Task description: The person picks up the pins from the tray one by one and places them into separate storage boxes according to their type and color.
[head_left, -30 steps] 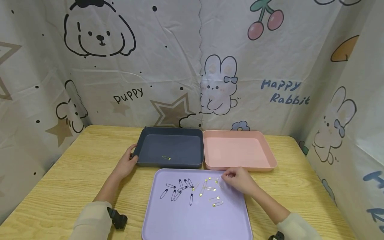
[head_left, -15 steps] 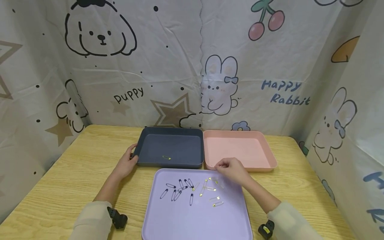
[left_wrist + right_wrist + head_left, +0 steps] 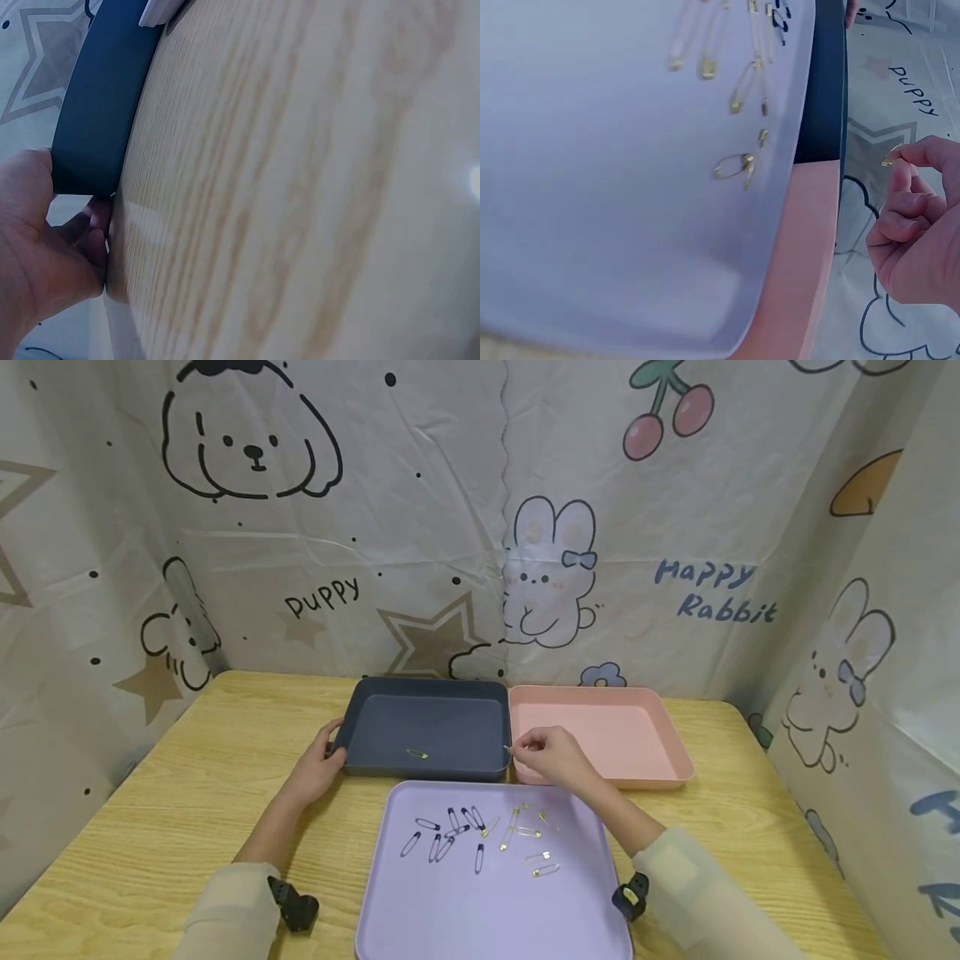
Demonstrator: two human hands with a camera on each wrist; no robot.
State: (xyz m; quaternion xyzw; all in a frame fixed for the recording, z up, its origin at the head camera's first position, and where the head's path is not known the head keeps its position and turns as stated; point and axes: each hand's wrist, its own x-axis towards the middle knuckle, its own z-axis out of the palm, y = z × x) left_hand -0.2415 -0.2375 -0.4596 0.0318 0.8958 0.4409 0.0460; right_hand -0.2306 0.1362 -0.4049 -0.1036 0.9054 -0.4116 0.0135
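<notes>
My left hand (image 3: 311,774) holds the left side of a dark blue tray (image 3: 431,772). In the left wrist view, its thumb lies against the tray's wall (image 3: 101,112) and its fingers curl near the lower edge. One gold safety pin (image 3: 417,754) lies inside that tray. My right hand (image 3: 558,756) pinches a gold safety pin (image 3: 889,160) between thumb and fingertip, above where the dark tray meets the pink tray (image 3: 600,735). On the lilac tray (image 3: 487,918) lie several black safety pins (image 3: 479,858) at left and several gold safety pins (image 3: 546,870) at right.
The trays stand on a wood-grain table (image 3: 187,760), dark and pink side by side at the back, lilac in front of them. A printed curtain (image 3: 420,527) hangs behind and at both sides. Each wrist wears a small black camera (image 3: 295,907).
My right hand has lifted a gold safety pin from the lilac tray's right side and moved left and away, past the pink tray's front, to the dark tray's right edge. My left hand stays put.
</notes>
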